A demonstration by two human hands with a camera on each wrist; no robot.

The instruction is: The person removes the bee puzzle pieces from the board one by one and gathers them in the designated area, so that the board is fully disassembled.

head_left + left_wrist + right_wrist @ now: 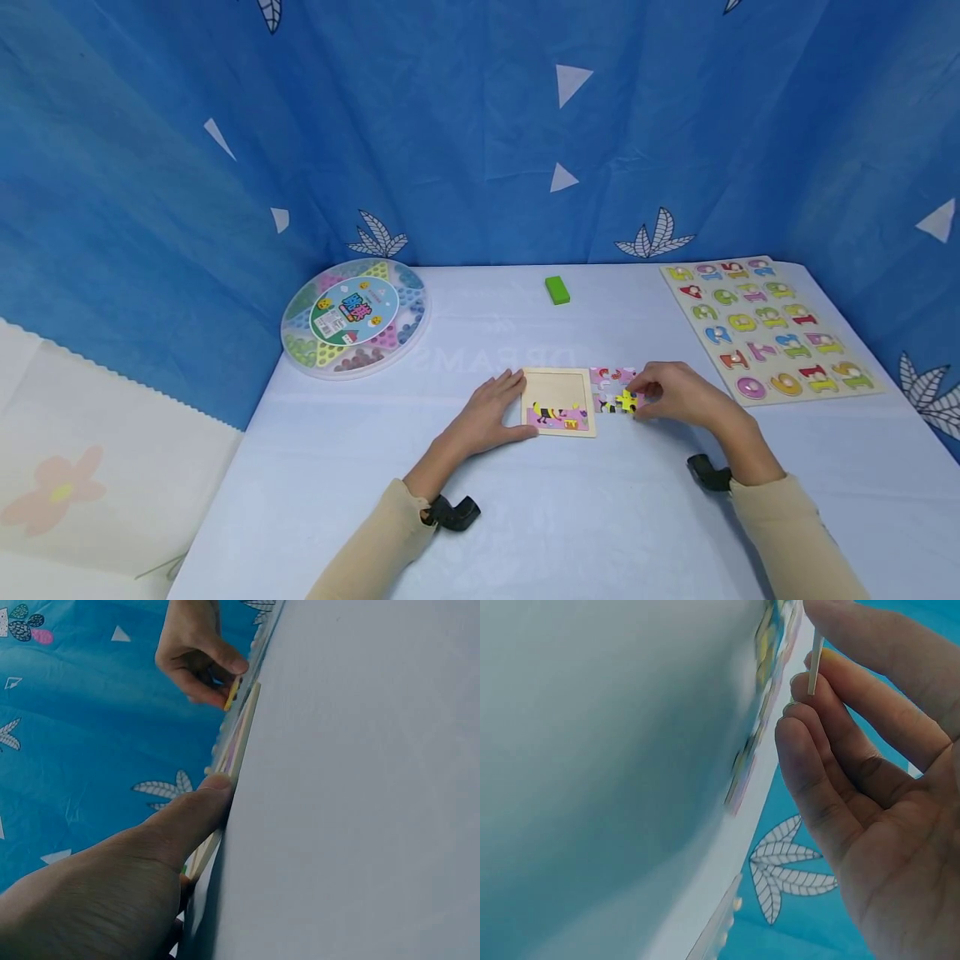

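A square wooden puzzle tray (555,372) lies flat, with pink pieces showing a bee along its near side. My left hand (487,417) rests at the tray's left side, thumb on the near corner and the other fingers straight by the far one. In the left wrist view the thumb (202,799) presses on the tray's edge. My right hand (678,396) pinches a thin jigsaw piece (815,667) between thumb and fingers, seen edge-on in the right wrist view. Beneath and beside it, several loose jigsaw pieces (607,379), pink and yellow, lie against the tray's right side.
A round Chinese checkers box (300,321) lies at the back left. Further back, a green block (557,290) lies near the curtain (480,125). A number puzzle board (720,354) is at the right. Black straps with cameras (453,512) are on both wrists.
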